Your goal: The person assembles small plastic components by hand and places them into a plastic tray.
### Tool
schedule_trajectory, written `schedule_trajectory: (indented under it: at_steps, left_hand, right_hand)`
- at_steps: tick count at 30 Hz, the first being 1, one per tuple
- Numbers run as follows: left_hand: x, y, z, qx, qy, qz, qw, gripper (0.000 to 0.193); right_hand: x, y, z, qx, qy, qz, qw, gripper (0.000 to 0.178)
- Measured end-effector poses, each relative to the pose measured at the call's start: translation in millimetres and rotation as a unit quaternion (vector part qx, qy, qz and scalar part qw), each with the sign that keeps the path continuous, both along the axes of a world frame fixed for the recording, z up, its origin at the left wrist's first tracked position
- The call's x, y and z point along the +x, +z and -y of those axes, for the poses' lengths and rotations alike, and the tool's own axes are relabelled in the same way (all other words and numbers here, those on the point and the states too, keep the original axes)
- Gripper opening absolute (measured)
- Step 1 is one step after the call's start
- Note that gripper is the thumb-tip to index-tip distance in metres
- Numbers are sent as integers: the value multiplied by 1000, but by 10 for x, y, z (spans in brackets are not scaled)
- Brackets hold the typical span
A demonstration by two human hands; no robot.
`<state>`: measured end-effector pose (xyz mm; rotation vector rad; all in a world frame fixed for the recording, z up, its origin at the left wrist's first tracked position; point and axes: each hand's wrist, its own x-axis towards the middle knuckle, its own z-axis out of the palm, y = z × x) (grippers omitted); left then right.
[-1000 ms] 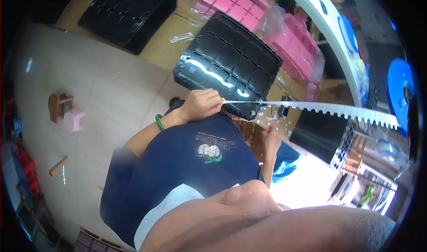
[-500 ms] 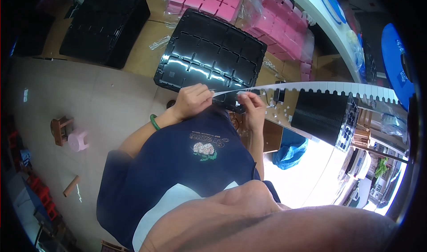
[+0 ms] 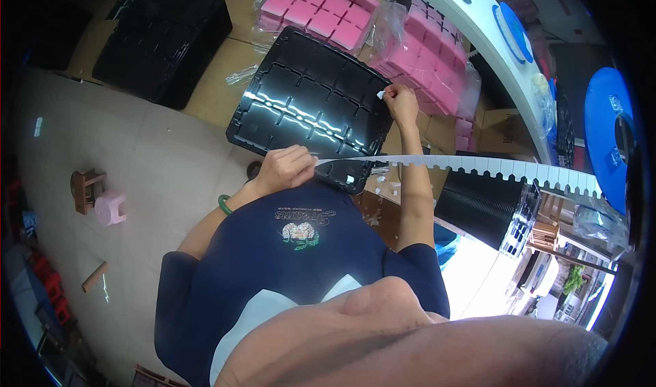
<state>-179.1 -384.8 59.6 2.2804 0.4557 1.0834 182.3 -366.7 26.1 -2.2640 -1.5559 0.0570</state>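
Observation:
My left hand (image 3: 285, 169) is closed on the free end of a long white label strip (image 3: 492, 166). This strip stretches right across my forearm, its lower edge scalloped by small labels, to a blue reel (image 3: 603, 137). Between finger and thumb, my right hand (image 3: 402, 105) pinches a small white label (image 3: 380, 95) at the far right corner of a black plastic tray (image 3: 311, 89). The tray is shiny, split into rectangular sections by slots, and lies in front of me. Another white label (image 3: 350, 180) sits on its near right corner.
Pink slotted trays (image 3: 318, 11) and more pink trays (image 3: 427, 59) in clear plastic stand behind. A black tray stack (image 3: 162, 45) is at far left, another (image 3: 478, 206) at right beneath the strip. A white shelf (image 3: 506, 72) curves past. Stools (image 3: 111, 208) stand on the floor.
My right hand has moved from beside the left hand to the tray's far right corner, carrying a label. A label now shows on the near right corner. My left hand shifted slightly nearer.

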Motion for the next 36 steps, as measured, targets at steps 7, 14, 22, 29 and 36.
schedule_trajectory:
  at_steps: [7, 14, 22, 29, 36]
  left_hand:
    - [113, 0, -52, -23, 5, 8, 1000, 15]
    - [123, -26, -71, -28, -16, 0, 999, 13]
    - [127, 10, -103, -31, -43, -1, 999, 14]
    - [53, 26, -122, -60, -60, -21, 996, 12]
    - [43, 61, -74, -67, -86, -14, 994, 12]
  right_hand:
    - [98, -26, -111, -62, 0, -38, 997, 20]
    - [-9, 86, -40, -66, 27, -29, 997, 22]
    - [-124, 301, 495, 22, -19, -261, 965, 18]
    - [-1093, 680, 1432, -189, 12, -319, 929, 11]
    - [-1450, 495, 1732, -136, 81, -118, 980, 28]
